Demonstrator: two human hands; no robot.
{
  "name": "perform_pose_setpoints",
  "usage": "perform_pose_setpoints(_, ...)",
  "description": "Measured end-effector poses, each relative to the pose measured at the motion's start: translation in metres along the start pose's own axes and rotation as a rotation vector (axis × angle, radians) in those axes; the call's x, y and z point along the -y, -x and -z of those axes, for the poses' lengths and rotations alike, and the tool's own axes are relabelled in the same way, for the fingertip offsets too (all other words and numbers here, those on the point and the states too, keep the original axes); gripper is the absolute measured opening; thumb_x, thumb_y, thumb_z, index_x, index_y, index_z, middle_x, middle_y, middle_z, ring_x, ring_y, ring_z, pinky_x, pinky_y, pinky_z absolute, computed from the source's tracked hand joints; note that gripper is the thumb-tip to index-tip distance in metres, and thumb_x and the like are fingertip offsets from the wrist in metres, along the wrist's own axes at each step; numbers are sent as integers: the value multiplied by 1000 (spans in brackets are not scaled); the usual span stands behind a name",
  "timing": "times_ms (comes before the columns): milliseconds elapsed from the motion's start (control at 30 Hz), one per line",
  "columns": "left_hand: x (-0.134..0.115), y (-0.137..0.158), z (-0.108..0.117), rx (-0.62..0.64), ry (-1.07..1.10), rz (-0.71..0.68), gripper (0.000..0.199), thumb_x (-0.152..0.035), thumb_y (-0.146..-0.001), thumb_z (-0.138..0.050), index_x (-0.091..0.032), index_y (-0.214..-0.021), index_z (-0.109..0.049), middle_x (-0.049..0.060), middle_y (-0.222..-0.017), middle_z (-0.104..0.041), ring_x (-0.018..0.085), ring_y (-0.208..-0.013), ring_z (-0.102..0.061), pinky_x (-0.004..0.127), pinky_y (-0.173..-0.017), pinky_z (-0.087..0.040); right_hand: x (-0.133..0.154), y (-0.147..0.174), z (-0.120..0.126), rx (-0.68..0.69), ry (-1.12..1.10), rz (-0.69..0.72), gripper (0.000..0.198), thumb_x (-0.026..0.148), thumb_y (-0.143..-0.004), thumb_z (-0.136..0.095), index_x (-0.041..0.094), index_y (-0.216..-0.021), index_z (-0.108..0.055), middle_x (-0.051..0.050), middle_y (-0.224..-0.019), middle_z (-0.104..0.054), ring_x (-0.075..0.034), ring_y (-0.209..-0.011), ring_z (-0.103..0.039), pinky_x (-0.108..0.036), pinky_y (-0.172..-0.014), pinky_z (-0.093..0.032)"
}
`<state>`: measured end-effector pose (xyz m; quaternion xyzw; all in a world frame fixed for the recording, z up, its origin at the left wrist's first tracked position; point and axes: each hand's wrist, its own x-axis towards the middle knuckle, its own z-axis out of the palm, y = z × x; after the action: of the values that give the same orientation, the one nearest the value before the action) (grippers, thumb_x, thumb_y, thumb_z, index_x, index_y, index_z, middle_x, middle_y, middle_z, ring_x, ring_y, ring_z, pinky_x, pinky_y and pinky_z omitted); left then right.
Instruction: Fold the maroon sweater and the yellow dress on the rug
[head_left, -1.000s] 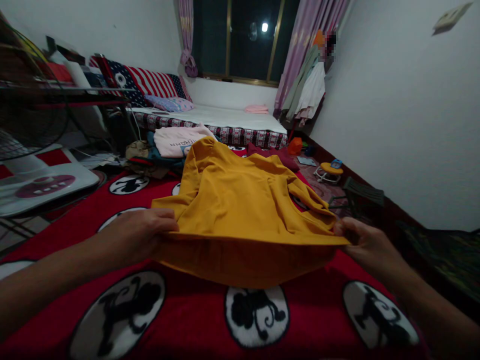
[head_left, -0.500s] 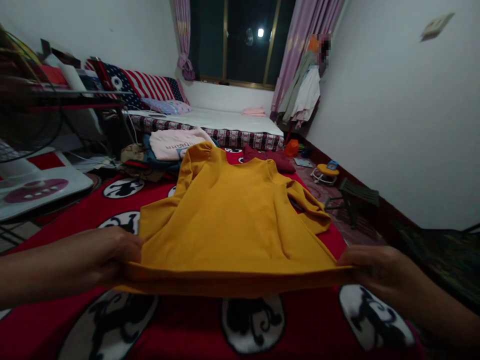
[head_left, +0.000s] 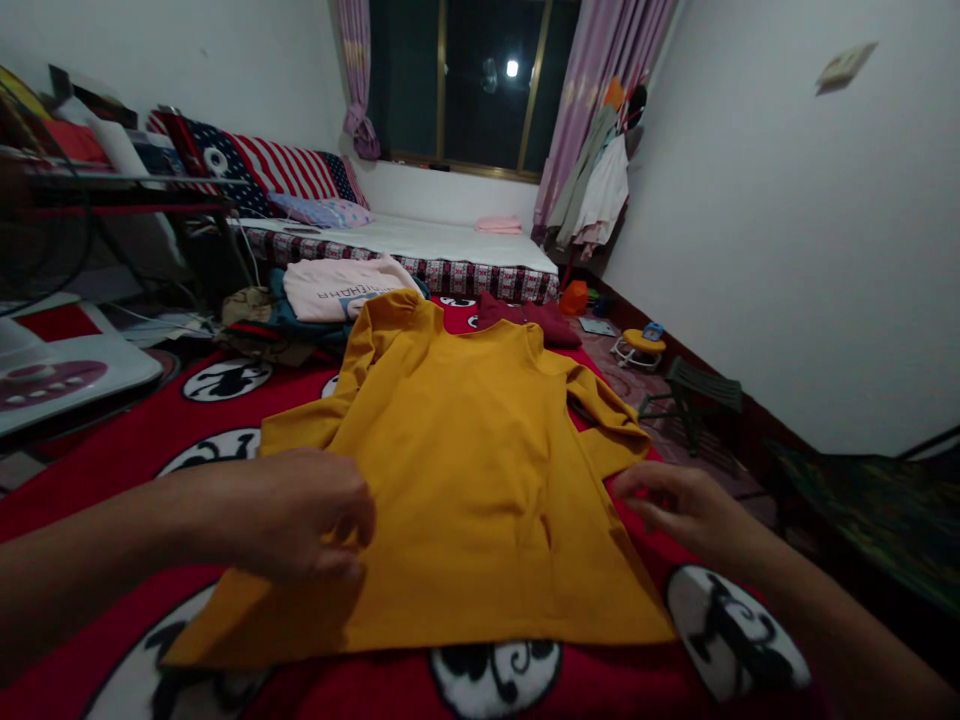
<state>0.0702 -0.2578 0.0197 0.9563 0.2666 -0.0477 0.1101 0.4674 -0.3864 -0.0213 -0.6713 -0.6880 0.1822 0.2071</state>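
Observation:
A mustard-yellow long-sleeved top (head_left: 465, 480) lies spread on a red blanket (head_left: 360, 690) printed with dark figures in white circles. Its neckline points away from me and its hem lies near me. My left hand (head_left: 300, 515) hovers over the left side of the top, fingers loosely curled, thumb apart, holding nothing. Beside the right edge of the top, near the right sleeve (head_left: 607, 445), is my right hand (head_left: 675, 505). Its thumb and fingers are apart and nothing shows between them.
Behind the top are a folded pale pink garment (head_left: 345, 285) on a pile and a maroon garment (head_left: 551, 322). A bed (head_left: 420, 240) stands under the window. A cluttered table (head_left: 127, 190) is at left; a folding stool (head_left: 701, 385) and a yellow-seated stool (head_left: 641, 345) stand at right.
Both hands have let go of the hem, which now lies flat on the blanket. My left hand has moved right, over the top; my right hand has shifted slightly left and away from me.

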Motion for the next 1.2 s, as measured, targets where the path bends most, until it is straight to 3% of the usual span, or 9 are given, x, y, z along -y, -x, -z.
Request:
perform_pose_setpoints(67,-14,-38,0,13,46,-31,19,-30,-79,-61,-25,-92,-74,3,-83,-72,19,-77,-67,26,-67,-49,-17,-24,-7,-159,94,35,26,17,-72,-52,21,-92,-69,-8,-111,-67,-23,-101,-63,-33,-86,-49)
perform_pose_setpoints(133,-21,-78,-12,-147,58,1,28,-29,-86,-53,-21,-107,-70,8,-105,-69,23,-97,-65,32,-82,-50,-31,-45,-16,-203,176,34,40,14,-67,-54,19,-104,-66,-11,-121,-62,-25,-110,-59,-37,-93,-46)
perform_pose_setpoints(300,0,-145,-62,-395,68,113,56,-38,-90,-50,-17,-141,-41,16,-146,-39,28,-134,-39,40,-109,-34,-44,-68,-24,-103,268,-36,29,20,-70,-57,18,-98,-63,-7,-91,-68,-22,-83,-63,-32,-73,-48)
perform_pose_setpoints(400,18,-155,-83,-406,59,186,59,-48,-92,-44,-18,-143,-38,17,-152,-31,31,-141,-27,47,-114,-24,-49,-62,-5,-33,297,-39,9,22,-74,-53,20,-76,-62,-3,-72,-67,-19,-68,-61,-28,-61,-43)
perform_pose_setpoints(600,23,-155,-91,-405,26,194,57,-51,-94,-37,-21,-142,-41,15,-154,-28,31,-142,-22,50,-114,-17,-49,-53,49,-325,556,-194,15,33,-76,-54,24,-78,-66,-3,-74,-68,-20,-63,-61,-28,-53,-36)
perform_pose_setpoints(800,22,-155,-91,-405,18,198,57,-51,-94,-37,-20,-142,-42,16,-153,-28,30,-142,-23,48,-114,-18,-25,-69,-3,-72,425,13,28,20,-72,-57,22,-99,-64,-7,-102,-67,-21,-86,-64,-28,-70,-44)
perform_pose_setpoints(967,23,-154,-92,-406,32,202,57,-51,-94,-38,-21,-142,-41,15,-153,-28,30,-143,-22,48,-115,-18,-34,-75,-13,-12,522,-57,13,20,-79,-51,20,-82,-63,-5,-80,-68,-19,-76,-63,-26,-63,-39)
perform_pose_setpoints(1133,20,-155,-92,-408,20,204,57,-51,-94,-37,-21,-143,-41,16,-154,-27,30,-143,-22,50,-114,-17,-55,-70,59,-486,580,-353,26,41,-81,-50,19,-82,-64,-11,-75,-67,-23,-67,-60,-30,-55,-35)
perform_pose_setpoints(1200,20,-156,-92,-409,13,216,57,-51,-94,-38,-22,-143,-41,16,-154,-27,30,-143,-22,50,-114,-17,-51,-68,79,-695,471,-319,31,45,-80,-50,17,-85,-65,-13,-82,-67,-24,-71,-60,-31,-59,-38)
